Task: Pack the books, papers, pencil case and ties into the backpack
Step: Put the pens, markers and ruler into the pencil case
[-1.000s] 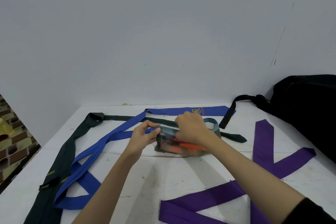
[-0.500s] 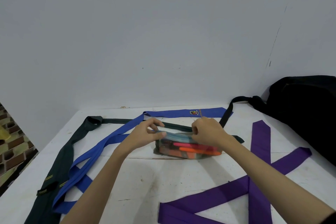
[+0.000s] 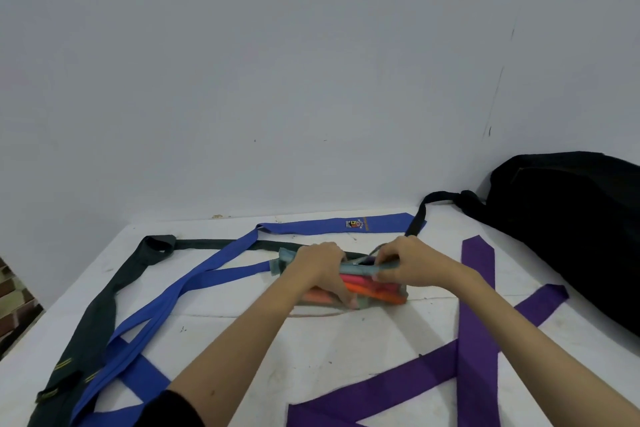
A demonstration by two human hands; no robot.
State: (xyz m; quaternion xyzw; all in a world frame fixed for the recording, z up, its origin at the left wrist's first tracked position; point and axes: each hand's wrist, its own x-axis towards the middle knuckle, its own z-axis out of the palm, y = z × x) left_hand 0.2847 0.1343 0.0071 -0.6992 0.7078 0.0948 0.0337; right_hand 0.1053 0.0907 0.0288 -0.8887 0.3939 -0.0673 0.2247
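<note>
A clear pencil case (image 3: 377,291) with pink and orange pens inside lies in the middle of the white table (image 3: 329,340). My left hand (image 3: 323,269) grips its left half from above. My right hand (image 3: 403,262) pinches the grey-blue zipper edge at its top right. A blue tie (image 3: 194,281) runs from the back toward the front left. Beside it on the left lies a dark green tie (image 3: 100,305). A purple tie (image 3: 476,329) crosses itself at the front right. The black backpack (image 3: 571,229) sits at the far right against the wall.
The backpack's black strap (image 3: 420,215) trails onto the table over the blue tie's end. A plain grey wall stands close behind the table. A patterned tile floor (image 3: 15,305) shows past the table's left edge.
My left hand has shifted right along the case and now covers its left half. My right hand has slid further right along the zipper edge.
</note>
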